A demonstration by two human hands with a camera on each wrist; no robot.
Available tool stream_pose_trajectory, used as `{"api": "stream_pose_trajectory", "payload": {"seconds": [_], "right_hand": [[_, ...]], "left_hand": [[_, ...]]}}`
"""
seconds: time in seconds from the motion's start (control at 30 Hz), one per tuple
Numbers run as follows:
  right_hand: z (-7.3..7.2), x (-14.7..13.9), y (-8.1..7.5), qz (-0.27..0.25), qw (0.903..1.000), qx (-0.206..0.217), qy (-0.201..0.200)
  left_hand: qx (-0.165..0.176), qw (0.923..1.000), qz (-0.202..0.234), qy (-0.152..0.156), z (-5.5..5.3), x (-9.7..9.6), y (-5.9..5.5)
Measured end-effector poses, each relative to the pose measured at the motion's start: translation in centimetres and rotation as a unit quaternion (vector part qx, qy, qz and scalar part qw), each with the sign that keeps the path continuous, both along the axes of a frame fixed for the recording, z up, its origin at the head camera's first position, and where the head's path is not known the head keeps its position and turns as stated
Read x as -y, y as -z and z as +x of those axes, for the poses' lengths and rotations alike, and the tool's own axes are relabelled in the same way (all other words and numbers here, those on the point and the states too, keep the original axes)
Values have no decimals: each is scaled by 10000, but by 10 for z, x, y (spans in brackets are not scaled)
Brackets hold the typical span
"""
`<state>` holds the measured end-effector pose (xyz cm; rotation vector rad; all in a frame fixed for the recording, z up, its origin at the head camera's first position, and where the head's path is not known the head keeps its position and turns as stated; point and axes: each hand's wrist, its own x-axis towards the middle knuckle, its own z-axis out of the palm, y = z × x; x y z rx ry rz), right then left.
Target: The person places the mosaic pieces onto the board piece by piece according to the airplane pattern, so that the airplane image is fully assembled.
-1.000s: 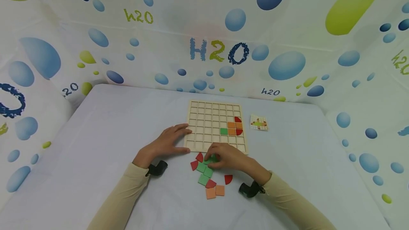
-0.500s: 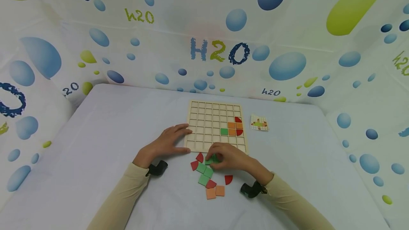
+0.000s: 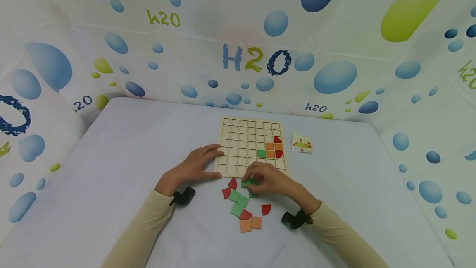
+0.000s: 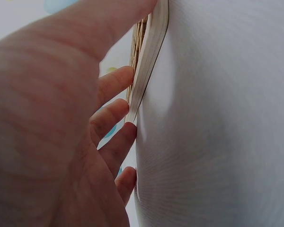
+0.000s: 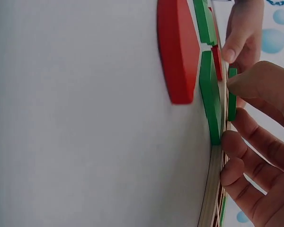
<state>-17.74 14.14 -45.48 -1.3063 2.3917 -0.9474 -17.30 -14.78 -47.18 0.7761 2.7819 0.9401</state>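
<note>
My right hand [image 3: 270, 178] is over the near edge of the wooden grid board [image 3: 238, 139]. Between thumb and forefinger it pinches a green square tile [image 5: 232, 94], raised off the cloth. Another green tile [image 3: 253, 194] lies just below that hand. At the board's left side, my left hand [image 3: 195, 163] rests with fingers spread, fingertips and thumb against the board's edge [image 4: 149, 61]. Set into the board's right part are orange squares [image 3: 269, 147], a green square [image 3: 261, 153] and red quarter-circle tiles [image 3: 279, 154].
Loose green tiles [image 3: 236, 209], red quarter circles [image 3: 266, 209] and orange squares [image 3: 245, 226] lie on the white cloth before the board. Right of the board is a small pattern card [image 3: 302, 143]. A printed curtain [image 3: 201, 20] hangs behind the table.
My right hand has lifted a green tile from the pile and shifted slightly right and toward the board, uncovering another green tile below. The left hand stays where it was.
</note>
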Motion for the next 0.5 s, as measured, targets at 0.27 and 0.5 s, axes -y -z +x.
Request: {"api": "stream_pose_trajectory", "payload": {"seconds": [0.27,0.5], "right_hand": [[-5,-5,0,-273,9996,-83,55],[-10,-9,2,-439,9989,-55,176]], "left_hand": [[9,10000,-26,22,1,-1,-2],[-9,10000,-58,36,1,-1,-3]]}}
